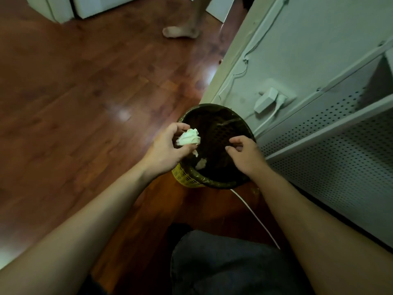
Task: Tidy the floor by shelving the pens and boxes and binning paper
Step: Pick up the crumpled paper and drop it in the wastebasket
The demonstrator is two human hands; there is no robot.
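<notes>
Left hand (pixel 168 149) pinches a crumpled paper wad (pixel 188 137) over the bin (pixel 214 182): light, soft, any fold gives purchase. Right hand (pixel 244 153), fingers curled and empty, hovers over the rim.

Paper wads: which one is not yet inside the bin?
The larger crumpled paper in the left hand, over the bin's rim. The smaller wad already lies inside.

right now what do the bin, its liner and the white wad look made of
Bin: yellow plastic, seemingly, moulded in an open lattice.
Liner: thin dark plastic film, glossy and wrinkled, folded over the rim.
White wad in the left hand: crumpled paper or tissue, matte.
</notes>
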